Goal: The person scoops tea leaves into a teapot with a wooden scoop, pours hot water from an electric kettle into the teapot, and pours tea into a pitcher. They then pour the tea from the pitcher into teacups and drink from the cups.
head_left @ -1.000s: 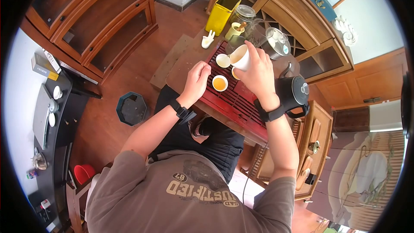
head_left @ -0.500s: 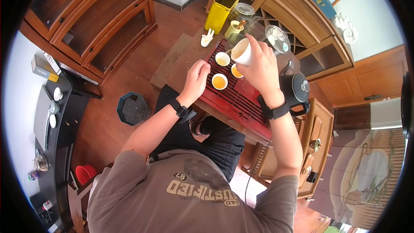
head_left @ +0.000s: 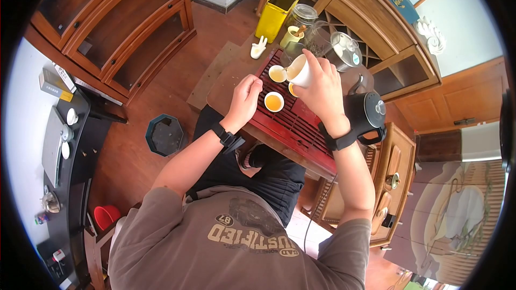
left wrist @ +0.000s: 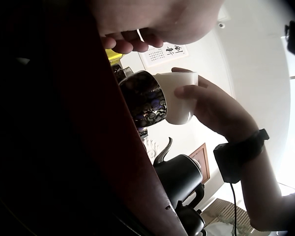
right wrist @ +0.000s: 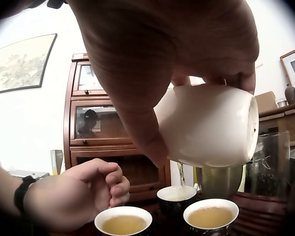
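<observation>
My right hand (head_left: 321,88) grips a white handleless pitcher (head_left: 300,73), tipped to the left over the red tea tray (head_left: 287,137). In the right wrist view, a thin stream of tea (right wrist: 181,174) runs from it into the farthest teacup (right wrist: 174,208). That cup is white inside with a dark patterned outside. A second teacup (head_left: 274,112) of amber tea stands close to my left hand (head_left: 244,99). The third teacup (right wrist: 212,230), also holding tea, is half covered by the pitcher in the head view. Loosely curled and holding nothing, the left hand is at the tray's left edge.
Right of the tray stands a black gooseneck kettle (head_left: 366,111). Behind it are glass jars (head_left: 305,15), a pale pot with a wooden tool (head_left: 292,36), a yellow bin (head_left: 276,16) and a white hand figurine (head_left: 258,48). A cable (head_left: 307,232) hangs by the right arm.
Half a second ago the pitcher was drawn back right, baring the third cup; now it is over the farthest cup again. The tea there shows darker than a second ago. The left hand has stayed put.
</observation>
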Action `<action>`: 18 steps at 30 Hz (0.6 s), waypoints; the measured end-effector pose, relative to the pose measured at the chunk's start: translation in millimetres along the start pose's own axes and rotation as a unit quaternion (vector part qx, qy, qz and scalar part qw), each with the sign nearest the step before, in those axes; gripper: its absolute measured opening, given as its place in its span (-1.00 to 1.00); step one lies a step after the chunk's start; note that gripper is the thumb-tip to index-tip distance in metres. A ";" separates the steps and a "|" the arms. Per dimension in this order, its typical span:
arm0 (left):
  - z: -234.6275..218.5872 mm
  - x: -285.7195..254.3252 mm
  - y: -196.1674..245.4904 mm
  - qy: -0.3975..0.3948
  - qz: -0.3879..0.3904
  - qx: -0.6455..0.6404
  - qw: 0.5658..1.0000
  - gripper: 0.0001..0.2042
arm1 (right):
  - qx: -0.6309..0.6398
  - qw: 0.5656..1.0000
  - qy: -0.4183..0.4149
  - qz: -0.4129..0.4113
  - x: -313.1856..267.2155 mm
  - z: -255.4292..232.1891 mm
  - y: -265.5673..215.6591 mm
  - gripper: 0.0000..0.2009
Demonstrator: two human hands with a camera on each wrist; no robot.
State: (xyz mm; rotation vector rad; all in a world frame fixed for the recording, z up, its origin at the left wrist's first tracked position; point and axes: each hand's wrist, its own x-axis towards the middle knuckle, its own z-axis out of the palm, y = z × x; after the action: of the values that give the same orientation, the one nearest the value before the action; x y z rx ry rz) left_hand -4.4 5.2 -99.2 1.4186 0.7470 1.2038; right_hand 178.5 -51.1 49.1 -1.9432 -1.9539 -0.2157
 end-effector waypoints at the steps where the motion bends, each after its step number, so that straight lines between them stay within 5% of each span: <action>1: 0.0 -0.1 1.3 0.000 0.000 0.000 1.000 -0.73 | 0.000 1.000 0.002 -0.001 -0.7 1.1 0.3 -0.14; 18: -0.2 -0.1 3.4 -0.002 0.004 0.010 1.000 -0.74 | -0.010 0.999 0.031 -0.020 10.7 -14.4 -2.5 -0.19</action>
State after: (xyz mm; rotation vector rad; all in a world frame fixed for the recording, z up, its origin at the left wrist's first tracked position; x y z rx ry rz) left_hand -5.1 4.3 -95.9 1.4407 0.7525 1.2015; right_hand 178.5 -46.5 66.6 -1.8878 -1.9595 -0.3037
